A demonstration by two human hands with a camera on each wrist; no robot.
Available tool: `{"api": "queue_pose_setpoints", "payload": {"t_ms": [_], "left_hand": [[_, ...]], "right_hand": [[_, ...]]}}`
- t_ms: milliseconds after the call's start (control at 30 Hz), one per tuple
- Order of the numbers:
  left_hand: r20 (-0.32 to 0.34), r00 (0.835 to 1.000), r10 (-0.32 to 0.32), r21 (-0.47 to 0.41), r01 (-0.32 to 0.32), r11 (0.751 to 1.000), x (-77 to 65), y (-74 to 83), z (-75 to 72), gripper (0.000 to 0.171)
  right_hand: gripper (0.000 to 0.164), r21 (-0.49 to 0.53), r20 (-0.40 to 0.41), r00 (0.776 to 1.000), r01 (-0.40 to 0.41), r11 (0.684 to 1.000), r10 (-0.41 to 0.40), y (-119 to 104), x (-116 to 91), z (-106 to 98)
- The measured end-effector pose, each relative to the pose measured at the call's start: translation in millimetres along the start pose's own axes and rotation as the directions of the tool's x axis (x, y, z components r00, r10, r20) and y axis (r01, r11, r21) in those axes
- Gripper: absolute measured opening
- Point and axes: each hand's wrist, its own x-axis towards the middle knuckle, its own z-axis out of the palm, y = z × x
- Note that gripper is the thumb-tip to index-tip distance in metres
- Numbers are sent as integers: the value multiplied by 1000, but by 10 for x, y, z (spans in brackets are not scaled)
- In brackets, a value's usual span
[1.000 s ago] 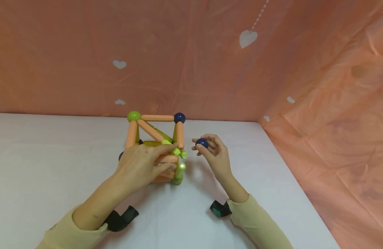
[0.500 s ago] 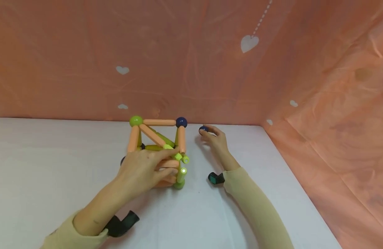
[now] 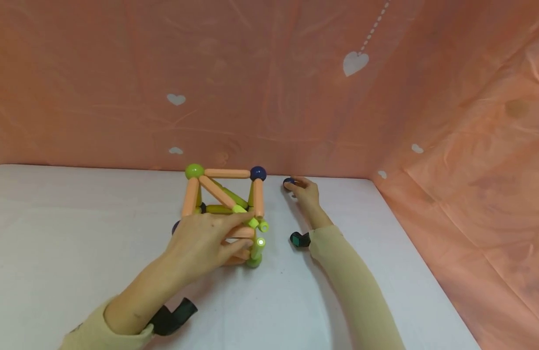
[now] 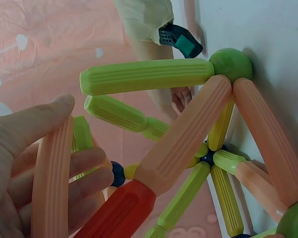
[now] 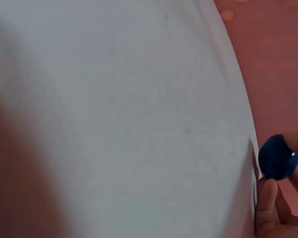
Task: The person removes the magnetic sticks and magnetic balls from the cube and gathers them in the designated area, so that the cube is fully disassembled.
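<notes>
A framework of magnetic rods and balls stands on the white table (image 3: 98,218), with a green ball (image 3: 194,171) and a dark blue ball (image 3: 258,173) at its top corners. My left hand (image 3: 197,248) grips an orange magnetic rod (image 4: 52,188) on its near side; in the left wrist view a light green rod (image 4: 81,134) lies behind the thumb. Two more light green rods (image 4: 146,75) jut out with free ends. Near the table's far edge my right hand (image 3: 308,197) pinches a loose dark blue ball (image 5: 277,157) between thumb and fingers.
A pink cloth (image 3: 269,87) with white hearts hangs behind the table and along its right side. A black wrist device (image 3: 170,318) sits by the left sleeve, another (image 3: 299,239) by the right. A red rod (image 4: 121,210) shows low in the left wrist view.
My right hand has moved away toward the far edge of the table with the blue ball, down close to the surface. The left hand keeps its hold on the framework.
</notes>
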Motion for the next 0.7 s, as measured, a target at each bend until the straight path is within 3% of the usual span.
{"api": "queue_pose_setpoints", "payload": {"t_ms": [333,533,700], "left_hand": [[-19,1000,15,11,-15,1000,21,9,34,38],[-20,1000,14,13,-14,1000,24,7,38,38],[1,1000,4,9,-4,1000,26,3,33,40]], "right_hand": [[43,-57,-23,1000,9,998,-10,12,19,-14],[55,-67,-1,1000,-9,998,9,8,-18,-68],[56,6,-3,997,79,997,-79,-42,-239,-169]]}}
